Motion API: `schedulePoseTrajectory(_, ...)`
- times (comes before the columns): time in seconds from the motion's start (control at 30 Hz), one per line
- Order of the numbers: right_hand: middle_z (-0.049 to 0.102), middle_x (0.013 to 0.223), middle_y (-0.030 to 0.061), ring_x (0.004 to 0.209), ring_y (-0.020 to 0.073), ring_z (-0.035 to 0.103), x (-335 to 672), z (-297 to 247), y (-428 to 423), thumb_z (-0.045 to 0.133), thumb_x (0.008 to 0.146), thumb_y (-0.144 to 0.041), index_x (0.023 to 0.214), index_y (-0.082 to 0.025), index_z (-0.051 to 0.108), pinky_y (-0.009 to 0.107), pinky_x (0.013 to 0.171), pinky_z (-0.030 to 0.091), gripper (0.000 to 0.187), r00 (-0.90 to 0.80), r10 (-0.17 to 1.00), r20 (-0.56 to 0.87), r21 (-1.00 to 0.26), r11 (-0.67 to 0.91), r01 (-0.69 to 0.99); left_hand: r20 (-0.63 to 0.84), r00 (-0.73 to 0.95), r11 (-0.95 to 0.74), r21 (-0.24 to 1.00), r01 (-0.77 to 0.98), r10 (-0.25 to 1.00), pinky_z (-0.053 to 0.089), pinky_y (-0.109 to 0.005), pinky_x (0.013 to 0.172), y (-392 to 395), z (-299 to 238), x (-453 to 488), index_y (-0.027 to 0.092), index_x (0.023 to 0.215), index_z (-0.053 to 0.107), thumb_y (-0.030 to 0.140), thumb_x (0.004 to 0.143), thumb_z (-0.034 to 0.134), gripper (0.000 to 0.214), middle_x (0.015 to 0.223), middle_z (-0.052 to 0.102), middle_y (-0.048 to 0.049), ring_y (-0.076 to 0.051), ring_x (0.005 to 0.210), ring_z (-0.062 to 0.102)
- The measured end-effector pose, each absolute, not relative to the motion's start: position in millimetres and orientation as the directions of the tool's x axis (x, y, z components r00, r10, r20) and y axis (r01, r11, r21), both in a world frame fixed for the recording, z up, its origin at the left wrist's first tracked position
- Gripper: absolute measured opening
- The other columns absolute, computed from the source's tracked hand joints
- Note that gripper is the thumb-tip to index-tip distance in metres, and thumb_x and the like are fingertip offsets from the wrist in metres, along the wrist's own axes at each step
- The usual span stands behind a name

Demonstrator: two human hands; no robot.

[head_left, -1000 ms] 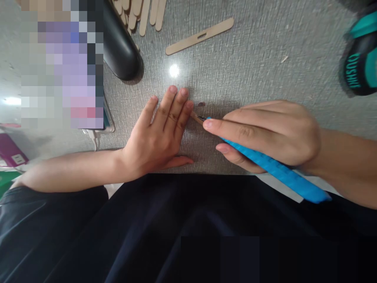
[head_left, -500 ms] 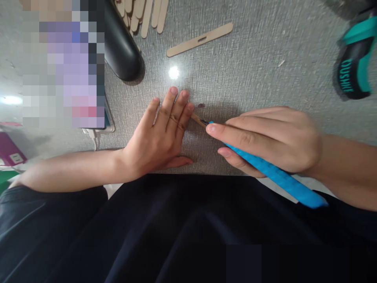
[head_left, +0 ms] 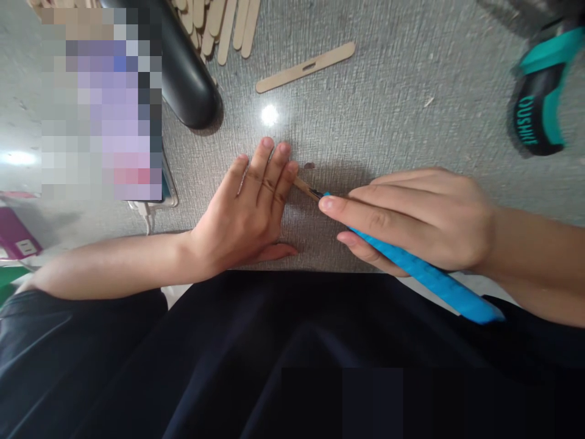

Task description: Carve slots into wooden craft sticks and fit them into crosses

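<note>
My left hand (head_left: 256, 201) lies flat on the table, fingers stretched out and its thumb near the front edge. Its fingers cover most of a wooden craft stick (head_left: 301, 185), pressing it down; only a short part shows on the right. My right hand (head_left: 425, 216) is closed around a blue utility knife (head_left: 425, 274), index finger along the top of the handle. The dark blade tip meets the exposed part of the stick. Farther back lies another craft stick (head_left: 331, 59) with a small slot cut in its middle.
Several plain craft sticks (head_left: 225, 33) are heaped at the back beside a long black case (head_left: 192, 85). On the left is a phone with a white cable (head_left: 145, 213), partly blurred out. A teal and black tool handle (head_left: 530, 116) lies at the right. A dark mark is on the grey table (head_left: 388, 122).
The view has shifted slightly, so things on the table sit a little lower and more to the left. Both hands keep nearly the same pose, the knife still at the stick.
</note>
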State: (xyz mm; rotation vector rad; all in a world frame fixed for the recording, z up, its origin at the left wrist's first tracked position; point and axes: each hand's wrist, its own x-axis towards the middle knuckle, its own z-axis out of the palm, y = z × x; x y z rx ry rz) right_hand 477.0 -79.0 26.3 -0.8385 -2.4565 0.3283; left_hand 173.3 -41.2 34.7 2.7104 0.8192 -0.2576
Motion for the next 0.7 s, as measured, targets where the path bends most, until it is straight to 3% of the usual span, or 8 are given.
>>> schedulePoseTrajectory(0.1, 0.085, 0.088, 0.0039, 0.07, 0.0211, 0.078, 477, 28, -78, 0.07, 0.118, -0.02, 0.142, -0.013, 0.072, 0.037, 0.064, 0.069, 0.025, -0.676, 0.616, 0.405, -0.372, 0.786, 0.493, -0.247, 0.822, -0.797, 0.219, 0.563, 0.513, 0.044, -0.065, 0.15, -42, 34, 173, 0.013, 0.195, 0.029, 0.082, 0.114, 0.056, 0.11, 0.2, 0.034, -0.0241, -0.05, 0.187, 0.036)
schedulePoseTrajectory(0.37, 0.082, 0.086, 0.0019, 0.067, 0.0196, 0.071, 476, 24, -79, 0.067, 0.119, -0.022, 0.143, -0.015, 0.072, 0.037, 0.061, 0.063, 0.025, -0.673, 0.611, 0.417, -0.357, 0.791, 0.497, -0.22, 0.826, -0.797, 0.225, 0.561, 0.519, 0.044, -0.063, 0.15, -43, 31, 170, 0.014, 0.194, 0.031, 0.083, 0.114, 0.053, 0.108, 0.2, 0.036, -0.0235, -0.049, 0.187, 0.037)
schedulePoseTrajectory(0.6, 0.073, 0.081, -0.003, 0.066, 0.0165, 0.063, 469, -2, -76, 0.068, 0.122, -0.048, 0.129, -0.022, 0.073, 0.036, 0.06, 0.052, 0.027, -0.623, 0.595, 0.508, -0.305, 0.8, 0.516, -0.183, 0.84, -0.803, 0.248, 0.542, 0.51, 0.038, -0.066, 0.153, -46, 24, 164, 0.011, 0.195, 0.022, 0.083, 0.116, 0.051, 0.111, 0.199, 0.036, -0.0274, -0.05, 0.188, 0.033)
schedulePoseTrajectory(0.7, 0.073, 0.083, -0.0031, 0.067, 0.0149, 0.062, 469, -6, -75, 0.07, 0.12, -0.036, 0.119, -0.024, 0.075, 0.034, 0.058, 0.05, 0.013, -0.613, 0.579, 0.537, -0.27, 0.807, 0.526, -0.182, 0.843, -0.804, 0.255, 0.537, 0.506, 0.037, -0.066, 0.153, -45, 23, 162, 0.011, 0.195, 0.02, 0.084, 0.117, 0.048, 0.111, 0.198, 0.037, -0.0277, -0.05, 0.188, 0.032)
